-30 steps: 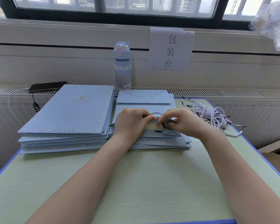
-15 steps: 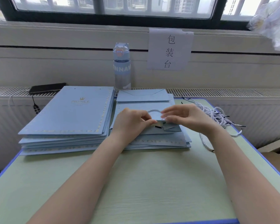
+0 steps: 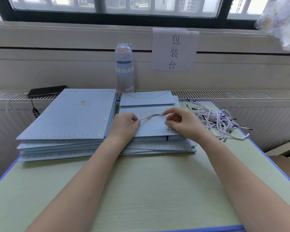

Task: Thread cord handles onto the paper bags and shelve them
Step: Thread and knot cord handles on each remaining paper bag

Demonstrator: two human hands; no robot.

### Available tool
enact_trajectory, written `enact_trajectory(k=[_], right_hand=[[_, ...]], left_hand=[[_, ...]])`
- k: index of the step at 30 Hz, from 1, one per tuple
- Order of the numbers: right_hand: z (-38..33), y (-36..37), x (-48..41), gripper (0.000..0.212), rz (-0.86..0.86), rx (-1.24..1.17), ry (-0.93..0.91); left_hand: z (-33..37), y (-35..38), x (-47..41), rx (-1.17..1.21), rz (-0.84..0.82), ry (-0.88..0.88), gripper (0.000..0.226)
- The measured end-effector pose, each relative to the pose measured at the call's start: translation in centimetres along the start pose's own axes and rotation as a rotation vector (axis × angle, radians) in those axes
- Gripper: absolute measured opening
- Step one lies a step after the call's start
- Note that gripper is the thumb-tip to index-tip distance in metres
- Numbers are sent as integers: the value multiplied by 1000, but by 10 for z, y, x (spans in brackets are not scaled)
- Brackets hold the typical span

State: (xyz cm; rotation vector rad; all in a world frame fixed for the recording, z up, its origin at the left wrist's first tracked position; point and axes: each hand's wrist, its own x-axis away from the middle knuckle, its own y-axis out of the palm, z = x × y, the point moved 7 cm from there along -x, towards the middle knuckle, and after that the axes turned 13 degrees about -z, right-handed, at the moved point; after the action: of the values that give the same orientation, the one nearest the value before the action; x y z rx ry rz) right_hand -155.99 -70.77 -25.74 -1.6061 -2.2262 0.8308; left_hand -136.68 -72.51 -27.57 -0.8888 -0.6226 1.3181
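Observation:
A flat light-blue paper bag (image 3: 155, 128) lies on top of the right stack of bags. A white twisted cord handle (image 3: 151, 116) arches across it. My left hand (image 3: 125, 126) pinches the cord's left end against the bag. The cord's right end is pinched by my right hand (image 3: 181, 122), whose lower fingers rest on the bag. A loose pile of cords (image 3: 216, 120) lies to the right. On the left sits a bigger stack of blue bags (image 3: 70, 118) marked PRINCE.
A water bottle (image 3: 124, 67) stands behind the stacks, and a phone (image 3: 46, 91) lies on the radiator ledge at back left. A paper sign (image 3: 174, 50) is taped to the wall. The green desk top (image 3: 141, 190) extends toward me.
The bag's folded-up flap now lies flat. Both hands have spread apart along the cord, which now arches openly between them.

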Motion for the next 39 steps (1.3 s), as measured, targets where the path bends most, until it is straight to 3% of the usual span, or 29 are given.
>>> enact_trajectory(k=[6,11,13,15,17,19,21,29,35,39], right_hand=[[24,-11,-1,25,138,-684,76],[26,-7,-3,25,130,-659,85],[26,-5,-3,24,123,-618,85],[25,-6,-2,23,130,-619,68],[22,-8,-2,23,145,-639,36],[19,-10,-2,23,150,-647,11],[15,-10,-2,24,135,-647,-4],[15,-18,0,26,135,-654,-16],[16,-32,3,59,91,-20,45],[21,-30,2,50,42,8,20]], left_hand=[[-8,-17,8,337,179,-59,13],[-11,-15,6,425,172,-53,15],[1,-17,8,384,157,85,43],[24,-14,13,197,43,341,73],[37,2,16,-30,-158,468,81],[29,18,14,-142,-333,401,75],[22,22,11,-153,-364,337,68],[37,7,16,-307,-94,419,40],[48,-7,23,-363,176,538,40],[52,-16,31,-439,411,528,50]])
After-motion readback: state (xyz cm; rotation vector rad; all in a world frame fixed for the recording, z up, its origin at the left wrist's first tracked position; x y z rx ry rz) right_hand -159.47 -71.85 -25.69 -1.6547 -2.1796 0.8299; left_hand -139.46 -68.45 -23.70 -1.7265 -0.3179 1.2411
